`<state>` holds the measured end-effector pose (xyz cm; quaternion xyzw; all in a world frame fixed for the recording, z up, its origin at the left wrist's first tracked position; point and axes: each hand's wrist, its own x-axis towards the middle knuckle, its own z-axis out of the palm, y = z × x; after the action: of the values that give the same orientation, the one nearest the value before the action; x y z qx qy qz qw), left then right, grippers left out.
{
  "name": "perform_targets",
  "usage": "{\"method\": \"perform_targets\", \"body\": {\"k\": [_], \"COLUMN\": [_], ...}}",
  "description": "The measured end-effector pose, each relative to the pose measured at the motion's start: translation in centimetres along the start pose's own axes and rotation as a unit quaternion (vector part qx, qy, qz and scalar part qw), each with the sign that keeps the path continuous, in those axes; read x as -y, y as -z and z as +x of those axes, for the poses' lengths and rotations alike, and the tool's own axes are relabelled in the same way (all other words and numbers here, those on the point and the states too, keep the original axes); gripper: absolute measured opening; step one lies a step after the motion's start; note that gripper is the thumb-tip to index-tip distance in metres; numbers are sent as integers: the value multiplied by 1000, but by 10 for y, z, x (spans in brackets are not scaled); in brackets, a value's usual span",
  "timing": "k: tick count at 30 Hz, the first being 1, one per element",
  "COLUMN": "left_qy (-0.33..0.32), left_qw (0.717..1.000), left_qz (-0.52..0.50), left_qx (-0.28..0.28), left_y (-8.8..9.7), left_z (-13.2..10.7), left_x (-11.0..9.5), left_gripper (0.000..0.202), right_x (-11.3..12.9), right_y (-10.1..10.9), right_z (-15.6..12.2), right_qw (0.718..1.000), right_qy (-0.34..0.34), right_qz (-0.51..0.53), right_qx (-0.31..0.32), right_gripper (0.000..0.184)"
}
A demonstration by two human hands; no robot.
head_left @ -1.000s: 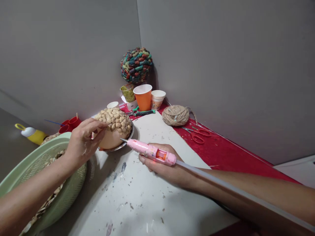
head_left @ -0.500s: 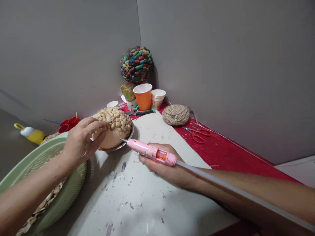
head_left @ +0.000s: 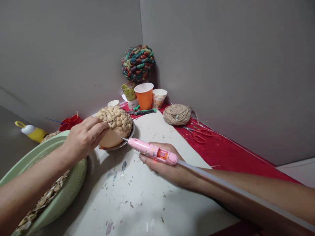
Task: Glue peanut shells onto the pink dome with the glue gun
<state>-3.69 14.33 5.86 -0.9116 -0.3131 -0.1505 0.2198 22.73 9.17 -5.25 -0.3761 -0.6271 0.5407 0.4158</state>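
Note:
A round ball [head_left: 115,126] half covered in peanut shells sits in a metal dish [head_left: 128,139]. My left hand [head_left: 83,139] rests against the ball's left side, fingers pinched at its shell-covered edge; what they press there is too small to make out. My right hand [head_left: 162,164] is wrapped round a pink hot glue gun [head_left: 152,151]. The gun's metal tip points at the ball's lower right, just short of it. A long clear glue stick [head_left: 233,193] trails back from the gun over my right forearm.
A green strainer basket [head_left: 46,183] of peanut shells lies under my left arm. In the far corner stand a painted shell ball [head_left: 137,63], an orange cup [head_left: 144,95], paper cups, twine [head_left: 177,114], red scissors [head_left: 199,134], green pliers and red cups [head_left: 70,122]. A grey board [head_left: 137,193] covers the red cloth.
The view has shifted slightly. My left hand's fingers have settled a little closer onto the ball's edge. The right hand and glue gun have barely moved.

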Motion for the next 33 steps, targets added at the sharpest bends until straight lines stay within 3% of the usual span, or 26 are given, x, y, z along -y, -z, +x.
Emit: {"method": "perform_targets", "body": {"k": [5,8,10,13,15,17,20,24,28,33], "left_qy": [49,130,220,396,477,495,516,541,547,567], "left_qw": [996,987,970,918,862,804,759,765,770,742], "left_qz": [-31,8,57,28,-68,-150,-181,-116,-98,-152], "left_qx": [-65,-93,-87,13,159,294,354,331,315,325], "left_y": [17,41,61,87,100,106,101,78,55,35], "left_z": [-4,-21,-41,-81,-108,-131,-150,-154,-158,-169], "left_x": [-6,-5,1,16,28,38,50,66,84,95], "left_gripper": [11,10,8,21,33,40,46,36,24,42], "right_x": [2,1,-1,-2,-1,-1,-2,-4,-6,-8], "right_y": [-1,-1,-1,-1,-2,-3,-3,-1,-1,-2], "right_z": [0,-3,-6,-7,-7,-7,-6,-6,-8,-8], "right_qw": [1000,999,998,995,993,991,987,983,986,984], "right_qy": [-14,-32,-47,-71,-76,-74,-72,-66,-67,-93], "right_qz": [7,-7,-32,-64,-79,-92,-119,-154,-127,-106], "right_qx": [-12,-24,-31,-41,-52,-63,-76,-78,-80,-108], "right_gripper": [24,24,26,28,31,33,36,38,34,33]}}
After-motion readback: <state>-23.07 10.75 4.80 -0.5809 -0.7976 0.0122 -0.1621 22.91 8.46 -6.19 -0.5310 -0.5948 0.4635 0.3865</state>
